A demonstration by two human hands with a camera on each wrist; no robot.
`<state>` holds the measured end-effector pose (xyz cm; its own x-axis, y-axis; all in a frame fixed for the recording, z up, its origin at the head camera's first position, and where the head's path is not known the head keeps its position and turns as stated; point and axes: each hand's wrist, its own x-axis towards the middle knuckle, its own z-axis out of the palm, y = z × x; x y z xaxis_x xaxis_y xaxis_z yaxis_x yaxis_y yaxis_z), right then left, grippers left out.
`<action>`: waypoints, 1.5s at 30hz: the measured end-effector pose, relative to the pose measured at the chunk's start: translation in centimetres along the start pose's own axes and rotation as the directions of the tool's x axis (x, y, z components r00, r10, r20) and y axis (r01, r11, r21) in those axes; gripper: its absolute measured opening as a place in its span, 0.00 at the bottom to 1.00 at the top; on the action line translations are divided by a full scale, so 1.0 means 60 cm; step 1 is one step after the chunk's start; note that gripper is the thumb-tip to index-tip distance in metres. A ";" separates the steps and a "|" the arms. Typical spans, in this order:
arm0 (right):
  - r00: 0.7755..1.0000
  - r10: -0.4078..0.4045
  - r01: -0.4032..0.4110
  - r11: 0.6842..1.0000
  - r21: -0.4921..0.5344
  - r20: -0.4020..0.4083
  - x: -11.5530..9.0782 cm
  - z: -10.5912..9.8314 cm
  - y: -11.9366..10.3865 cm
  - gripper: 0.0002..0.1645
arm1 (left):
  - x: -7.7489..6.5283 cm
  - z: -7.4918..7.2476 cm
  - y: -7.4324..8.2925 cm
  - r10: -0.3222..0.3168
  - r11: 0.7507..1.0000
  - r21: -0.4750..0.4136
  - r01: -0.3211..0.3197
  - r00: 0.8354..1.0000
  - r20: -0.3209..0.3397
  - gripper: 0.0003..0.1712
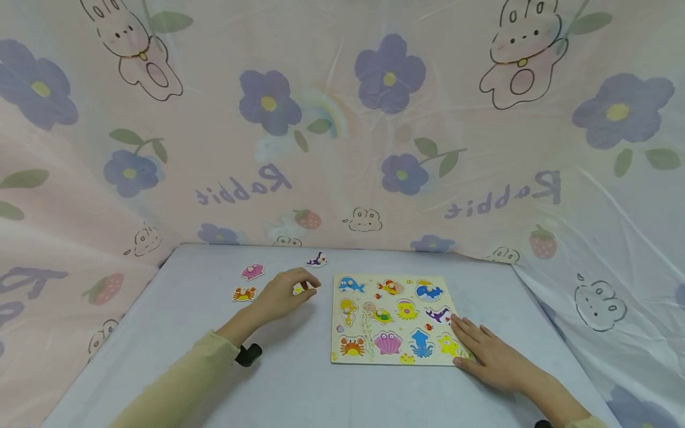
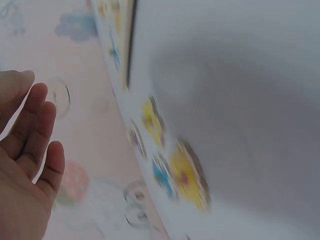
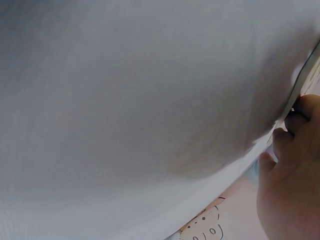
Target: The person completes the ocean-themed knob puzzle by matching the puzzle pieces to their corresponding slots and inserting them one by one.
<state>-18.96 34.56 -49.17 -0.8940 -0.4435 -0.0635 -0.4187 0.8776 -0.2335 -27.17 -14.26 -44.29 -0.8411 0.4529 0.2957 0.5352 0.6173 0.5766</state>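
My left hand (image 1: pixel 283 292) hovers over the table left of a wooden sea-animal puzzle board (image 1: pixel 369 324), thumb and fingers loosely bent and apart, holding nothing. Partly hidden behind its fingers in the head view is a yellow piece (image 1: pixel 298 290). Loose pieces lie around it: an orange crab (image 1: pixel 244 293), a pink shell (image 1: pixel 253 271) and a purple-and-white whale (image 1: pixel 318 259). The left wrist view shows a blurred yellow piece (image 2: pixel 186 172) beside a blue piece (image 2: pixel 162 176). My right hand (image 1: pixel 495 355) rests at the board's right edge, its fingers extended and touching it.
The board bears several animal pictures, some with knobs, such as the turtle (image 1: pixel 382 315) and the whale (image 1: pixel 429 290). A pale cloth covers the table (image 1: pixel 289 386). Behind stands a patterned curtain (image 1: pixel 332 178) with rabbits and flowers.
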 end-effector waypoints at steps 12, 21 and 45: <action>1.000 0.002 -0.002 1.000 -0.005 -0.012 -0.001 -0.001 -0.003 0.50 | -0.052 -0.062 -0.089 -0.107 0.994 0.013 0.107 0.994 0.004 0.11; 1.000 0.014 -0.014 1.000 0.005 0.002 -0.001 -0.001 -0.003 0.51 | -0.054 -0.066 -0.135 -0.177 0.983 0.062 0.172 0.980 0.092 0.09; 1.000 0.008 -0.008 1.000 0.013 -0.001 -0.002 -0.004 -0.004 0.50 | -0.034 -0.042 -0.153 -0.190 0.976 0.144 0.166 0.966 0.175 0.05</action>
<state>-18.78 34.44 -48.88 -0.8976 -0.4361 -0.0644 -0.4093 0.8787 -0.2458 -30.54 -22.47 -48.25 -0.9005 0.4328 0.0425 0.3937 0.7699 0.5023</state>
